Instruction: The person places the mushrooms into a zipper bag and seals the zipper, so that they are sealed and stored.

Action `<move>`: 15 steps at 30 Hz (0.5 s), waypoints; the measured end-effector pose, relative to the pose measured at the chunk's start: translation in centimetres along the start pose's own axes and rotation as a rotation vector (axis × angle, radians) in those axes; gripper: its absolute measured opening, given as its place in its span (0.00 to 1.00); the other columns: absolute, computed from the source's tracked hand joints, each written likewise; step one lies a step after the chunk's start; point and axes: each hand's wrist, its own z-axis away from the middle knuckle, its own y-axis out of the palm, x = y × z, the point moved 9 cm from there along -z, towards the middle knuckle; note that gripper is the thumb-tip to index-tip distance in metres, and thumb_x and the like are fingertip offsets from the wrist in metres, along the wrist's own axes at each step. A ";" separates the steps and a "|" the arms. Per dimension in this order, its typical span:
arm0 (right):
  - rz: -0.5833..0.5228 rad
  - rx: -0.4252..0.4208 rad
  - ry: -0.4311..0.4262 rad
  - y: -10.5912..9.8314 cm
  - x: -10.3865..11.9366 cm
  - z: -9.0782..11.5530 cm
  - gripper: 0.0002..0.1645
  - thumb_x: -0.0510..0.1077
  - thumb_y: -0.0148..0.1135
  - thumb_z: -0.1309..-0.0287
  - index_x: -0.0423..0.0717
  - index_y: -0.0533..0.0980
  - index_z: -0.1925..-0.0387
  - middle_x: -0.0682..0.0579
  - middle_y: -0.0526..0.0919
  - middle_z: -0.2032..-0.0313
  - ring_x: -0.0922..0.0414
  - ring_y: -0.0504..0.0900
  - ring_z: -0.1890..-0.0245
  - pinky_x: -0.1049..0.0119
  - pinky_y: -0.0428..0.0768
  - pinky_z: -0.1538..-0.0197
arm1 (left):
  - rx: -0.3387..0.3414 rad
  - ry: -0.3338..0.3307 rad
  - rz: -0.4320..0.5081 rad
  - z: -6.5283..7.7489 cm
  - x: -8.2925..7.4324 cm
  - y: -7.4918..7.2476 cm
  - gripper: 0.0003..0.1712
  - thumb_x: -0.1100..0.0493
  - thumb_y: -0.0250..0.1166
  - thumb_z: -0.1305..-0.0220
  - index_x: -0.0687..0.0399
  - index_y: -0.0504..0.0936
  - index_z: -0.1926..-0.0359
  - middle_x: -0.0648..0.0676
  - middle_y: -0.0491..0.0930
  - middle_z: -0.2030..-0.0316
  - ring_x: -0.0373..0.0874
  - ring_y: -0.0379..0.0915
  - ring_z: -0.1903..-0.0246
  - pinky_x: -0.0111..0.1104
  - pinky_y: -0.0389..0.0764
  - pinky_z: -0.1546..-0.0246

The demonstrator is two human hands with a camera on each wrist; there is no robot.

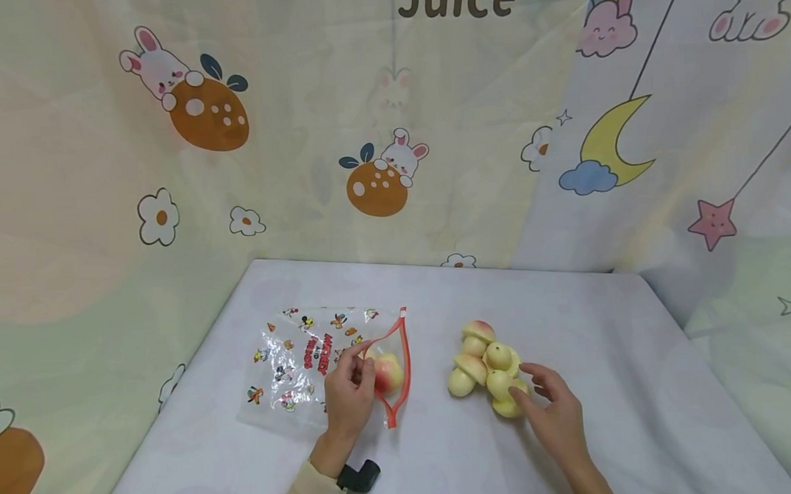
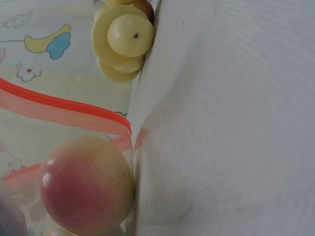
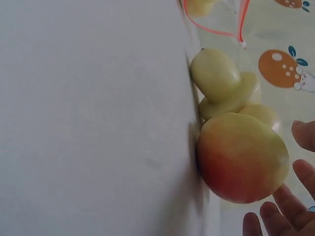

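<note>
A clear zip bag (image 1: 289, 388) with a red zip edge and cartoon prints lies flat, its mouth parted toward the right. My left hand (image 1: 350, 389) pinches the near side of that mouth. Just inside the opening sits a toy mushroom (image 1: 389, 372) with a red-and-yellow cap, large in the left wrist view (image 2: 87, 186). Right of the bag is a cluster of several pale yellow toy mushrooms (image 1: 470, 365), some with reddish caps. Beside the cluster's right-hand mushroom (image 3: 242, 157), my right hand (image 1: 560, 417) spreads its thumb and fingers; whether a fingertip touches it is unclear.
A white cloth covers the table (image 1: 640, 384). Behind it hangs a printed curtain (image 1: 300, 177) with rabbits, flowers and a moon. A black wrist strap (image 1: 359, 477) is on the left wrist.
</note>
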 end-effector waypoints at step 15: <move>0.032 0.175 0.135 1.5 -1.9 0.7 0.35 0.43 0.76 0.52 0.43 0.72 0.42 0.44 0.73 0.43 0.44 0.79 0.48 0.64 0.80 0.52 | -0.002 0.007 0.016 0.0 0.2 0.0 0.14 0.68 0.62 0.37 0.59 0.81 0.50 0.40 0.68 0.82 0.32 0.62 0.83 0.23 0.66 0.85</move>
